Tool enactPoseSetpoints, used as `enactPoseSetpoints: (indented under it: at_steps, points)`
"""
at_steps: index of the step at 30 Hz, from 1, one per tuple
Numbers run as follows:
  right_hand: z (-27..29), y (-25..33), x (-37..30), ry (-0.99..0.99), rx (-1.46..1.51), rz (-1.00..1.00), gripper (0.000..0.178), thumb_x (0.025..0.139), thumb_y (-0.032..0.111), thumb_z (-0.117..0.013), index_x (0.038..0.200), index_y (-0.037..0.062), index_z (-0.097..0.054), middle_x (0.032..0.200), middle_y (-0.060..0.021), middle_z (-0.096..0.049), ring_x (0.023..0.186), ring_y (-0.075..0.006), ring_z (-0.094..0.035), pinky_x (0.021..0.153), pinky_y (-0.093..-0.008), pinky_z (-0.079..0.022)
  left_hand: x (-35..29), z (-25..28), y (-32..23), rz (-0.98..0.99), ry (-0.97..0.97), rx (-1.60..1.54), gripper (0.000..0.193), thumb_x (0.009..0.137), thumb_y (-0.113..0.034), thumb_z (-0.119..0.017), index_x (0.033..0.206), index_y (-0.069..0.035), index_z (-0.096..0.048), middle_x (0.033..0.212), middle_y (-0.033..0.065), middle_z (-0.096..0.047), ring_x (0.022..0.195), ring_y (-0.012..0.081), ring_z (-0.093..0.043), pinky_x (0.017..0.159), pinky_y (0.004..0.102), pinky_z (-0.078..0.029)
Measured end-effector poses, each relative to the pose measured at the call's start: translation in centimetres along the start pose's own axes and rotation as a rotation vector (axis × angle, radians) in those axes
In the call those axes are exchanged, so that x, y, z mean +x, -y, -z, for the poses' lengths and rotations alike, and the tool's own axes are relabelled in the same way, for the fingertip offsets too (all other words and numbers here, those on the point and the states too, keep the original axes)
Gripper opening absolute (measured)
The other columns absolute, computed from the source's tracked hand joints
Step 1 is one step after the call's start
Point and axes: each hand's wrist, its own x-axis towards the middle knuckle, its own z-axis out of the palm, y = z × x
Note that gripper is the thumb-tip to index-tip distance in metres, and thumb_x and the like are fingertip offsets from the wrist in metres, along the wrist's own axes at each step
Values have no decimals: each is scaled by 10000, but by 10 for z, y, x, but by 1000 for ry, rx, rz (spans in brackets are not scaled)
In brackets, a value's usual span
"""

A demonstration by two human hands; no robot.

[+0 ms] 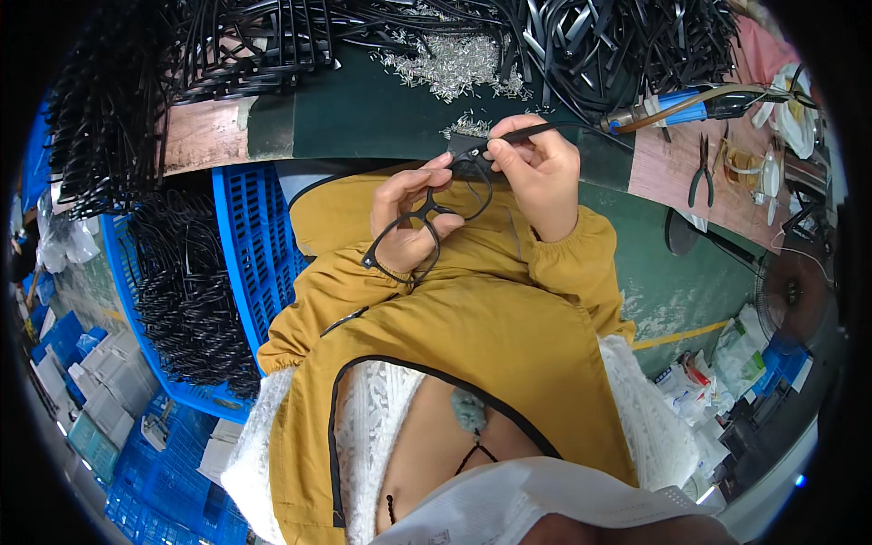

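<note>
My left hand [404, 218] is closed on a black glasses frame [425, 212], its thumb and fingers around the bridge and rim. The frame is tilted above my lap, just off the table's near edge. My right hand [543, 173] pinches a black temple arm [565, 125] between thumb and fingers. The arm's hinge end meets the frame's corner; whether they are joined I cannot make out. Just behind the fingertips lies a small heap of tiny silvery metal pieces [470, 124], with a larger pile of them [454, 68] farther back on the dark green tabletop [363, 118].
Black temple arms [627, 45] are heaped at the back. Stacked black frames [104, 118] stand at left, above a blue crate [259, 245] full of black pieces. At right are a blue powered screwdriver-like tool [681, 107], pliers [700, 173] and a fan [790, 292].
</note>
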Motion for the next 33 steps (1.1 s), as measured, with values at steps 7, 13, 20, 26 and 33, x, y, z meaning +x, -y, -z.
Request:
enactPoseSetpoints:
  at_steps: [7, 13, 20, 26, 33]
  points:
    - [-3, 8, 0, 35, -258, 209, 172, 870, -86, -705, 1036, -44, -705, 961, -71, -653, 770, -112, -684, 654, -220, -533, 9, -15, -15, -37, -7, 69, 694, 832, -19, -849, 1379, -16, -422, 1272, 235, -634, 1373, 375, -545, 1094, 439, -498]
    - [7, 36, 41, 390, -174, 180, 423, 902, -24, -659, 1321, 28, -625, 1234, -109, -576, 1111, -178, -613, 854, -284, -539, 43, 2, -49, 306, -417, -340, 345, 1042, -44, -493, 1364, 43, -406, 1094, 213, -669, 1047, 334, -718, 902, 388, -617]
    - [-96, 55, 230, -101, -795, 1159, 154, 792, 122, -688, 940, 79, -685, 973, -85, -636, 1079, -306, -579, 963, -456, -447, 68, 27, -58, 487, -366, -341, 484, 1108, -333, -346, 1195, 78, -586, 849, 167, -698, 773, 308, -741, 708, 353, -621]
    - [-26, 94, 143, -201, -493, 1145, 170, 966, 85, -650, 1121, 17, -673, 914, -116, -634, 808, -212, -650, 685, -304, -531, 83, 30, -70, 617, -322, -220, 625, 1081, -365, -221, 1207, 104, -614, 804, 158, -703, 734, 305, -732, 693, 341, -604]
    - [29, 39, 10, -20, -461, 454, 79, 962, -22, -652, 1034, -51, -667, 934, -99, -664, 728, -155, -644, 614, -277, -540, 79, -1, -76, 1301, 290, -564, 558, 1017, -313, -381, 1254, 120, -641, 731, 139, -659, 640, 268, -700, 669, 329, -606]
